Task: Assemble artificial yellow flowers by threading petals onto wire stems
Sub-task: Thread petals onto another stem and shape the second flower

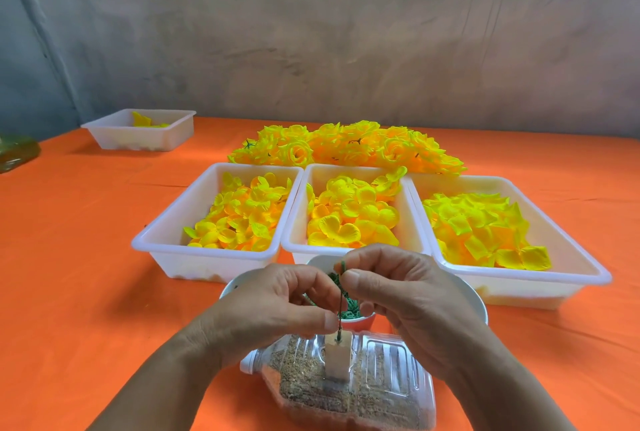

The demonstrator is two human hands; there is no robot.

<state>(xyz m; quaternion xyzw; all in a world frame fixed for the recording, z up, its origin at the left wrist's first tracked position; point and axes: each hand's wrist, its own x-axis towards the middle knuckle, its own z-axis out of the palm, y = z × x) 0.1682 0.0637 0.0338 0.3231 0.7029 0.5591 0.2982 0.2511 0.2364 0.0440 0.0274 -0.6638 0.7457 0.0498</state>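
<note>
Orange cloth is spread over the table (pixel 86 257), and a grey plastered wall (pixel 346 32) is seen behind it. At the far left rear, a small tub (pixel 114 140) is placed, with a few yellow pieces lying in it.

Three larger white tubs are set side by side across the middle of the table. The left tub (pixel 166 240), the middle tub (pixel 298 219) and the right tub (pixel 554 254) are each filled with loose yellow petals (pixel 239 219). Behind these tubs, a pile of finished flowers (pixel 346 146) is laid on the cloth.

Nearest the camera, a clear bottle (pixel 381 371) filled with brown grain is laid on its side. A white block (pixel 337 359) is fixed on top of it, and the green wire stem (pixel 340 302) is stood upright in this block.

The stem is pinched low down between the thumb and curled fingers of the left hand (pixel 277 299). Its top end is pinched between the thumb and forefinger of the right hand (pixel 408 299), the remaining fingers being loosely curled.

Behind the hands, an orange cup (pixel 360 321) of green pieces (pixel 349 311) is seen, just beside a white bowl (pixel 479 306).
</note>
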